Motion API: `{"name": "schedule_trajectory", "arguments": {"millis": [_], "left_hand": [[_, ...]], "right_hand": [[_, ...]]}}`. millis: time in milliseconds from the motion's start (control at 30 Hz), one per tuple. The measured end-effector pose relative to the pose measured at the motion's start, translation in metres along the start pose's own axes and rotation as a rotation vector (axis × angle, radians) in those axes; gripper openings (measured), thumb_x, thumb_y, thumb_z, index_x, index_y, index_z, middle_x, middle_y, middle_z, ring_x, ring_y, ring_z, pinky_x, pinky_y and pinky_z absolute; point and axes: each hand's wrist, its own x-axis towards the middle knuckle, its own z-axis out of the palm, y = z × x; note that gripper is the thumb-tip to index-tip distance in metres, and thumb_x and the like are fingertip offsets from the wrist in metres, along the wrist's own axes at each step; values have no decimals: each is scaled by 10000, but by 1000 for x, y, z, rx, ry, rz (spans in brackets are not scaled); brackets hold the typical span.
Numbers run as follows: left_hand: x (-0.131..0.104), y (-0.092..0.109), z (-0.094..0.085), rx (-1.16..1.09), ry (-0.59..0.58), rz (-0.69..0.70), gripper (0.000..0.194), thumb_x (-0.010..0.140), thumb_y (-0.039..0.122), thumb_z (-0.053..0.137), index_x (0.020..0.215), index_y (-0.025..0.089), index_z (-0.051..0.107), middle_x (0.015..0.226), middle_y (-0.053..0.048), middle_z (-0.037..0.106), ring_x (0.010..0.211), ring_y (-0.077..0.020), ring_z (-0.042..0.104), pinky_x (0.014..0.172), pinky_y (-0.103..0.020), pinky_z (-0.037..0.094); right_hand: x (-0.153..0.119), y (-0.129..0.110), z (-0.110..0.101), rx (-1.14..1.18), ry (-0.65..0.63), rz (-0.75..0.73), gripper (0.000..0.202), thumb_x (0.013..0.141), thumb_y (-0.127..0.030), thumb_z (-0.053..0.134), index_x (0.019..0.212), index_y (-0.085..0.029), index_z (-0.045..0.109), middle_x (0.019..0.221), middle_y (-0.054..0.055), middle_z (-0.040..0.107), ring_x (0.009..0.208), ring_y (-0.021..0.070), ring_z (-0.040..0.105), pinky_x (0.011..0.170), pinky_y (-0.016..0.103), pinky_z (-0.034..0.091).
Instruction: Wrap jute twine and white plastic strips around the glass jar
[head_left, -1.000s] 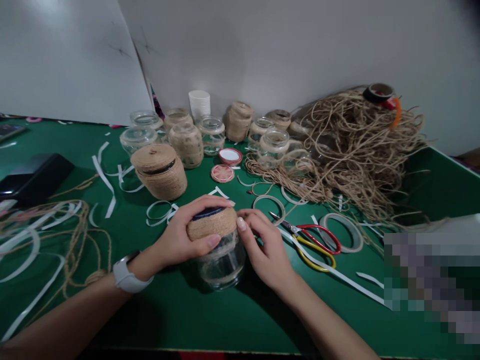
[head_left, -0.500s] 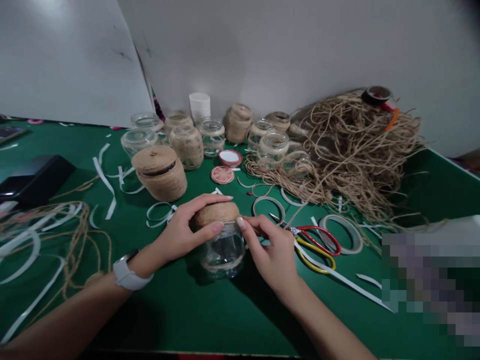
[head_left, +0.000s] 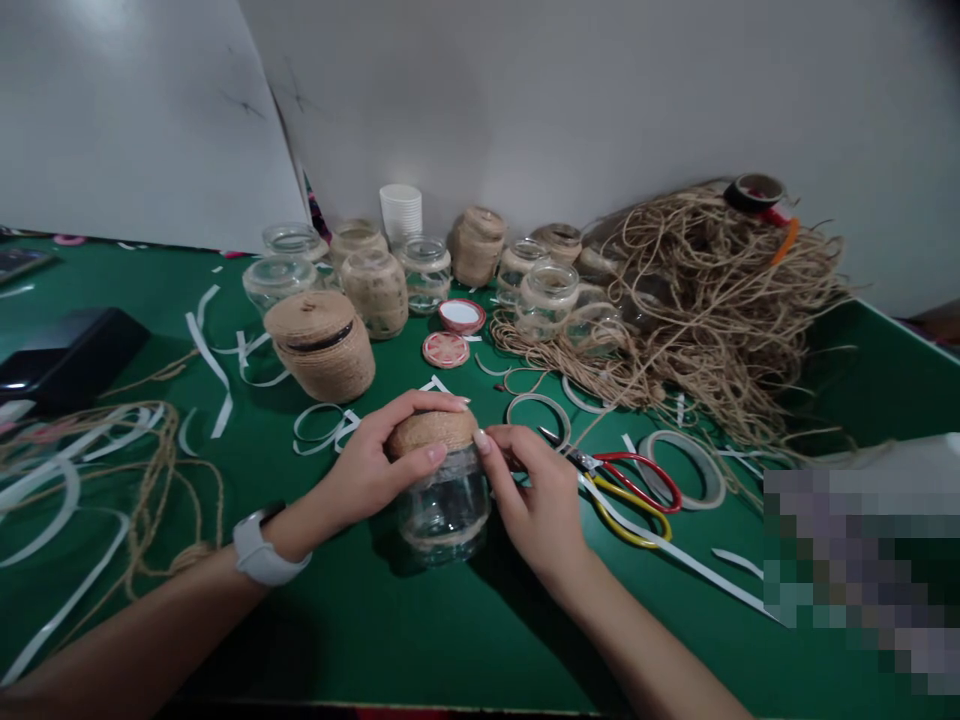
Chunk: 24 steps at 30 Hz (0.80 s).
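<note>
A clear glass jar [head_left: 446, 510] stands on the green table in front of me, its upper part wrapped in brown jute twine [head_left: 435, 430]. My left hand [head_left: 401, 440] curves round the wrapped part, fingers over the top and thumb on the near side. At the wrapping's right edge my right hand [head_left: 529, 485] pinches with thumb and forefinger. A strand of twine runs from the big heap down behind this hand; the pinched bit itself is mostly hidden. Just right of the hand lie scissors [head_left: 637, 490] with one red and one yellow handle.
A twine-covered jar [head_left: 322, 345] stands left of centre. Behind it are several glass jars [head_left: 547, 300], two red-and-white lids [head_left: 445, 349] and white cups [head_left: 401, 212]. A tangled heap of twine [head_left: 720, 300] fills the back right. Tape rolls [head_left: 682, 470] and white strips [head_left: 210, 370] lie about.
Very little differs. The jar and both hands have shifted slightly, and the right hand has moved a touch left. The pinch and the hold on the jar remain.
</note>
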Motion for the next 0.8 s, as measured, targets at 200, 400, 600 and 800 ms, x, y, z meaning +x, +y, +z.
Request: {"name": "schedule_trajectory", "arguments": {"millis": [200, 400, 600, 800], "left_hand": [[-2, -2, -1, -2, 22, -23, 306, 845, 351, 670, 1126, 230, 663, 1218, -50, 706, 1149, -258, 645, 1027, -363, 490], [2, 2, 0, -50, 54, -23, 266, 810, 332, 704, 1050, 221, 667, 1141, -62, 725, 1123, -266, 655, 1011, -385, 497], [1, -3, 0, -151, 38, -33, 266, 818, 330, 711, 1062, 234, 670, 1172, -58, 715, 1139, -263, 644, 1011, -376, 489], [1, -3, 1, -50, 49, -13, 276, 860, 350, 649, 1112, 237, 666, 1162, -50, 708, 1128, -260, 639, 1001, -365, 488]], "right_hand": [[0, -3, 0, 28, -14, -31, 208, 987, -232, 519, 803, -206, 614, 876, 52, 705, 756, 152, 660, 699, 262, 526], [3, -3, 2, 117, -57, 53, 229, 990, -283, 512, 791, -210, 598, 874, 56, 637, 810, 165, 631, 730, 282, 505], [4, 5, 1, 426, -227, 269, 281, 975, -427, 514, 794, -213, 533, 950, 39, 598, 786, 145, 570, 662, 252, 458], [7, 3, 2, 576, -224, 393, 390, 902, -522, 593, 699, -208, 482, 633, -57, 423, 570, 100, 382, 525, 223, 321]]}}
